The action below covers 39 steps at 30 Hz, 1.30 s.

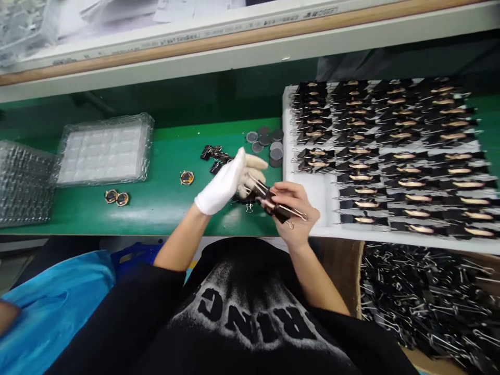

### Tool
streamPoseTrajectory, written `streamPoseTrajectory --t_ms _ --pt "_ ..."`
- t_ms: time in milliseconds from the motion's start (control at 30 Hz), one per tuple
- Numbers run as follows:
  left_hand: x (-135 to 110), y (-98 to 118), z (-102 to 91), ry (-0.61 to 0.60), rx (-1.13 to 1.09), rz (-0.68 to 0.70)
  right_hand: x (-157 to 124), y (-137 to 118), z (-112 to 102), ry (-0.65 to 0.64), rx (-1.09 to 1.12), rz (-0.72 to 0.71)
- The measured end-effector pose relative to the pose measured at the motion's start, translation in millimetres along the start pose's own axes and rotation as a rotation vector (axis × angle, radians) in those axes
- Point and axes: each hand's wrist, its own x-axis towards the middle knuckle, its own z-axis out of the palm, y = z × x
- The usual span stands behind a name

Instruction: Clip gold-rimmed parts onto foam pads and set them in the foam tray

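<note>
My left hand (pixel 228 179) wears a white glove and pinches one end of a black binder clip (pixel 269 202) over the front edge of the green bench (pixel 167 192). My bare right hand (pixel 297 211) grips the same clip from the right, its wire handles sticking out under my fingers. Small round copper-coloured parts (pixel 186 177) lie on the bench to the left. A few loose black clips (pixel 214 154) lie just behind my left hand.
A white foam tray (pixel 324 190) on the right holds rows of clipped parts. Grey discs (pixel 269 143) are piled beside it. Clear plastic blister trays (pixel 105 150) sit at the left. A cardboard box of black binder clips (pixel 425 302) stands at lower right. A blue bag (pixel 50 307) is at lower left.
</note>
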Motion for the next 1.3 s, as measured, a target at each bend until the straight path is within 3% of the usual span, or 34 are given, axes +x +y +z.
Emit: streamPoseTrajectory --t_ms 100,167,267,367,467,567,667,800,933,1033,1133,1200,1300 --pt "-1.9 10.4 -6.4 -0.378 0.153 -0.207 6.5 -9.1 -38.1 -0.055 -0.129 -0.022" --pt "1.6 11.4 -2.7 -0.443 0.177 -0.221 4.4 -10.0 -54.1 0.031 -0.114 -0.038" --pt "12.3 2.8 12.1 -0.337 0.181 -0.207 -11.2 -3.2 -66.4 0.246 -0.117 -0.100" --pt "28.5 -13.6 31.1 -0.159 0.439 -0.066 -35.5 7.6 -71.7 0.352 -0.229 -0.174" --pt "46.0 -27.9 51.0 -0.052 0.841 0.200 -53.5 13.3 -72.9 0.266 -0.330 -0.197" --pt "58.5 -34.1 70.0 -0.078 1.178 0.360 -57.4 11.2 -71.8 0.141 -0.332 -0.168" --pt "64.7 -36.9 85.0 -0.067 1.346 0.390 -53.9 7.6 -71.1 0.062 -0.301 -0.163" --pt "67.9 -44.3 96.8 -0.057 1.417 0.390 -50.8 7.2 -70.9 -0.009 -0.359 -0.262" --pt "61.5 -47.9 98.8 0.055 1.512 0.355 -45.4 7.9 -72.8 -0.070 -0.489 -0.297" --pt "42.8 -40.4 88.7 0.108 1.493 0.354 -35.5 8.0 -78.3 -0.091 -0.615 -0.319" --pt "16.3 -29.5 62.9 0.133 1.402 0.407 -22.5 8.0 -82.0 -0.149 -0.720 -0.380" --pt "0.0 -27.6 33.3 0.225 1.334 0.417 -13.9 7.4 -79.3 -0.244 -0.774 -0.419" --pt "-21.6 -39.1 -32.5 0.524 1.285 0.383 -1.0 5.0 -65.7 -0.387 -0.885 -0.502"
